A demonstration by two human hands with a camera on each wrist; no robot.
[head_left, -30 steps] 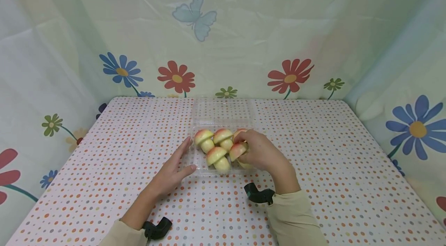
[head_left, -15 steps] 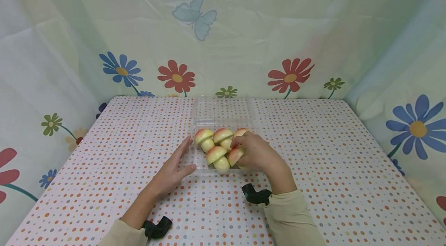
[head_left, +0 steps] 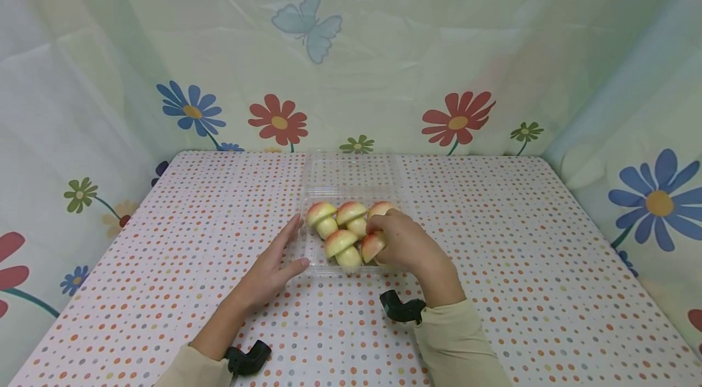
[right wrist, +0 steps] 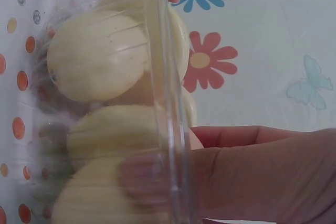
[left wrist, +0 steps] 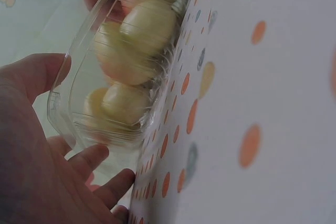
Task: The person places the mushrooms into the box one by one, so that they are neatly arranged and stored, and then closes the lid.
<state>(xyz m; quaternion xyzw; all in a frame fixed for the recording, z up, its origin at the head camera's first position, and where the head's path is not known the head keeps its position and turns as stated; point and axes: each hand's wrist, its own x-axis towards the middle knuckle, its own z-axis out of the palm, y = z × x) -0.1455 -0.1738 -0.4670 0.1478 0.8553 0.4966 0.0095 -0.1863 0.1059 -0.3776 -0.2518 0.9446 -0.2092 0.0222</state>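
Observation:
A clear plastic clamshell box (head_left: 330, 269) lies on the table with several glossy yellow mushroom-shaped pieces (head_left: 341, 244) in it, their caps flushed red. My right hand (head_left: 408, 241) reaches into its right end and grips the front-right mushroom-shaped piece (head_left: 373, 247), whose stem is mostly hidden by the hand. In the right wrist view the thumb (right wrist: 149, 179) shows through the clear wall, against that piece. At the box's left end my left hand (head_left: 274, 265) has its fingers spread, thumb at the front corner and fingertips along the side wall (left wrist: 58, 103).
The box's clear lid (head_left: 351, 172) is folded back flat toward the far table edge. A dotted cloth (head_left: 521, 253) covers the table, and a flowered curtain (head_left: 373, 70) surrounds its back and sides. Black camera mounts (head_left: 403, 306) sit on both wrists.
My right hand has shifted slightly, settling lower over the front-right mushroom-shaped piece, which has turned a little beneath the fingers. The left hand stays where it was.

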